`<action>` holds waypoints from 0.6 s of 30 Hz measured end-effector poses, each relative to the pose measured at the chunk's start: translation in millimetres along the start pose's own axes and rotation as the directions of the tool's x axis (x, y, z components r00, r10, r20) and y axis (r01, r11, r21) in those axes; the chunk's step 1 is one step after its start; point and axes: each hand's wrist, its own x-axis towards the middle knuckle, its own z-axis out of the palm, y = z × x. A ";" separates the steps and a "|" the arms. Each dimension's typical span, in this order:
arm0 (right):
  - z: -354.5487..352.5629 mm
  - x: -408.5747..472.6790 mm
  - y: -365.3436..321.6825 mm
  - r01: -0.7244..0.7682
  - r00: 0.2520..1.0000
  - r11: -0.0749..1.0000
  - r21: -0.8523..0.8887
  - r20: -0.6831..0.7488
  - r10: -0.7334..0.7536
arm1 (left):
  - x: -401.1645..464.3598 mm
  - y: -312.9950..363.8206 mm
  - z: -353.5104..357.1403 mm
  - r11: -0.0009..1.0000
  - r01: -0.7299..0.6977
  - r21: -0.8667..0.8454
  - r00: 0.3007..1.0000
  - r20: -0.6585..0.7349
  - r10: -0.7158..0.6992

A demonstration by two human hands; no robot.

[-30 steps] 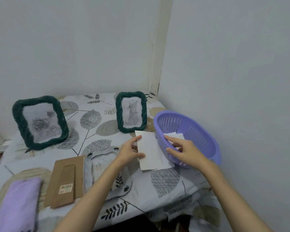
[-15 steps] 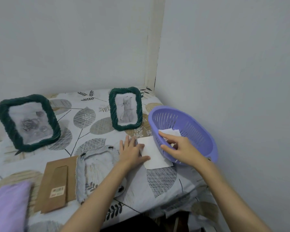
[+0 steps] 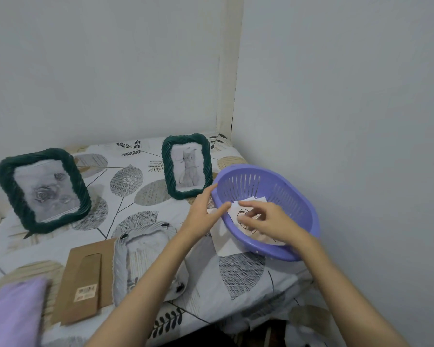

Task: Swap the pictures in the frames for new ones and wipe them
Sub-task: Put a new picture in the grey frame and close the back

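A purple slotted basket sits at the table's right edge with loose paper pictures inside. My right hand is inside it and pinches a white picture with a line drawing between thumb and fingers. My left hand reaches over the basket's near rim with straight fingers, its tips touching that picture's edge. A blank white sheet lies on the table against the basket. A pale grey frame lies face down in front of me, its brown cardboard back beside it.
Two dark green frames stand at the back: a large one with a rose picture on the left, a small one with a cat picture near the corner. A purple cloth lies at the lower left. Walls close off the back and right.
My left hand has left the white sheet on the table and moved up to the basket rim. My right hand has lifted a drawn picture inside the basket.
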 end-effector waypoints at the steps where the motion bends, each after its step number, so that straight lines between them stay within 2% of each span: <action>1: -8.3 9.0 5.7 -0.048 0.999 0.998 -0.032 -0.028 0.047 | 2.4 -1.3 0.5 0.995 0.002 0.098 1.000 0.018 -0.003; 3: -20.7 25.8 17.3 -0.184 0.983 0.961 -0.206 -0.061 0.175 | 5.3 -5.2 1.4 0.980 0.024 0.196 1.000 0.015 -0.027; 5: -23.3 37.1 26.3 -0.315 0.944 0.861 -0.399 -0.041 0.327 | 5.4 -7.3 2.5 0.978 0.040 0.204 0.999 0.002 -0.041; 8: -16.0 44.0 27.7 -0.376 0.888 0.746 -0.550 0.017 0.460 | 5.3 -11.0 3.5 0.977 0.044 0.209 0.999 -0.010 -0.043; 10: -14.3 45.6 24.2 -0.377 0.881 0.720 -0.582 0.016 0.474 | 5.6 -13.2 2.9 0.975 0.050 0.218 0.999 -0.017 -0.048; 14: -21.9 47.9 25.3 -0.393 0.887 0.739 -0.547 -0.012 0.462 | 4.2 -16.6 3.3 0.975 0.054 0.213 0.999 -0.012 -0.052; 18: -28.4 51.1 35.6 -0.391 0.916 0.777 -0.494 -0.130 0.379 | 4.0 -16.2 3.9 0.978 0.050 0.205 0.999 -0.023 -0.046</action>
